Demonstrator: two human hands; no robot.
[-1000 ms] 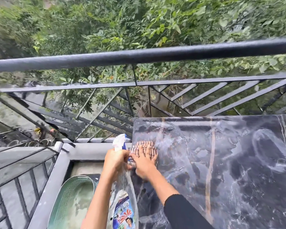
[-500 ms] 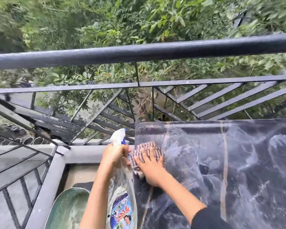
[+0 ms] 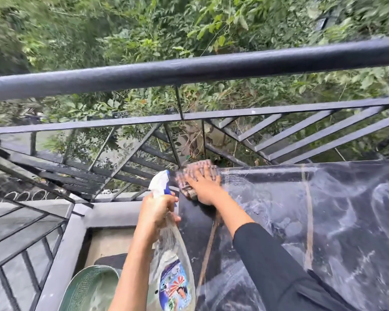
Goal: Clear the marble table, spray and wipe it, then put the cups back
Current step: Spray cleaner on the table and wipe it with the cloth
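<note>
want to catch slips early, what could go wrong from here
1. The right hand presses the striped cloth flat at the marble table's far left corner, beside the railing; one stroke too far could push it over the edge.
2. The left hand grips the spray bottle past the table's left edge, near a green basket; if its grip is wet, the bottle could slip and fall.

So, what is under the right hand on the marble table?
A striped cloth, flat under the right hand at the marble table's far corner. Its edges show past the fingers; the marble beneath is covered.
</note>
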